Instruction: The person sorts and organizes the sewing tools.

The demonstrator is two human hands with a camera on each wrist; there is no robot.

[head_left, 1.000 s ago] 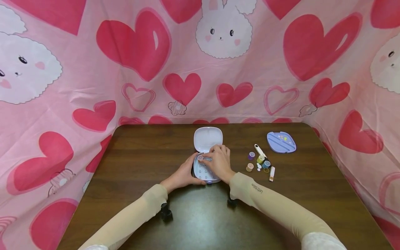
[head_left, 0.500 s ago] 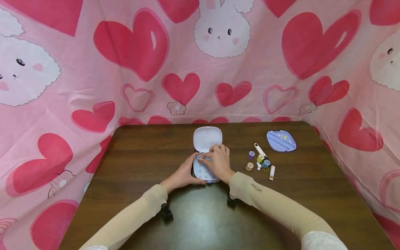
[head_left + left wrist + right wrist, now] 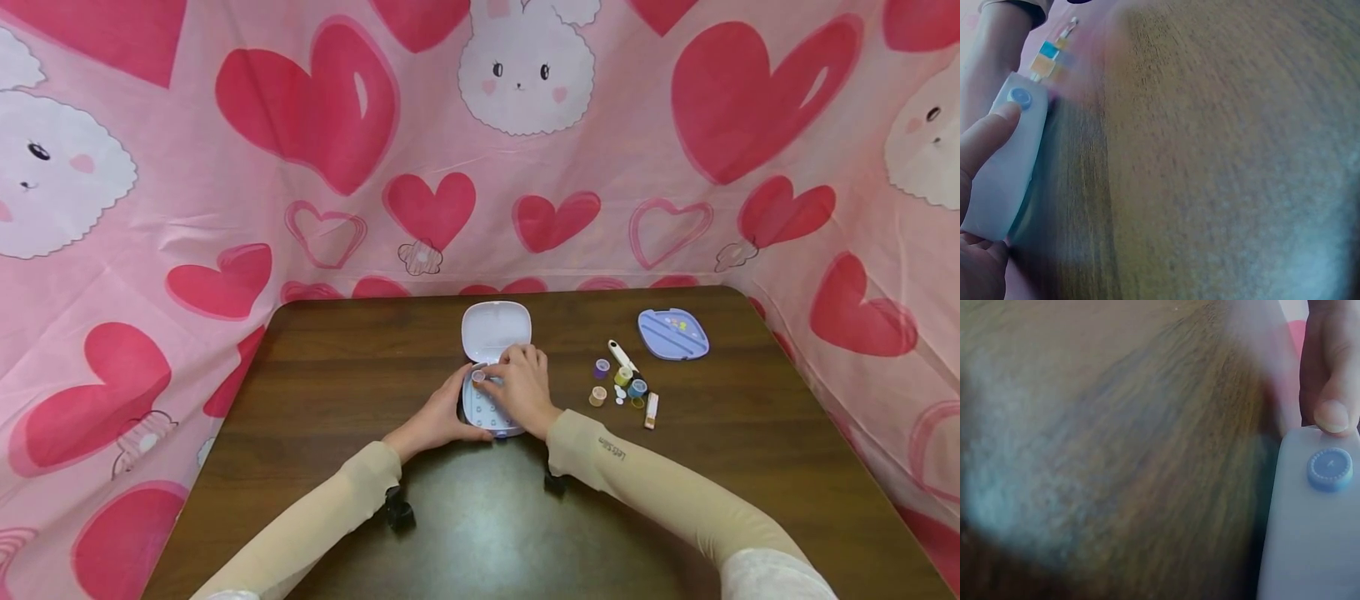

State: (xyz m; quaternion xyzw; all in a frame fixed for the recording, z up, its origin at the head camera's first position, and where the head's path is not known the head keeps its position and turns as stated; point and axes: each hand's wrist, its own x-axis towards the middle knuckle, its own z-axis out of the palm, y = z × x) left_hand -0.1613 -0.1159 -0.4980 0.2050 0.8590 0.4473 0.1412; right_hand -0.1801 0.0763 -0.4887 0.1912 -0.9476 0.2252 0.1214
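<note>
A small pale-blue case with rows of little pegs or marks inside lies on the table, its white lid raised at the back. My left hand grips the case along its left side. In the left wrist view its thumb lies at a round blue button on the case's front; the right wrist view also has that button. With thumb and index finger my right hand pinches a small clear-topped tub over the far left corner of the case. Its palm hides the right part of the case.
Right of the case stand several small tubs: purple, yellow-green, blue and peach. Near them lie a white-handled tool and a small white-and-peach stick. A blue tray with small coloured bits lies farther back.
The head view has shifted slightly. Both hands keep their places on the case and the small tub, with barely any finger movement.
</note>
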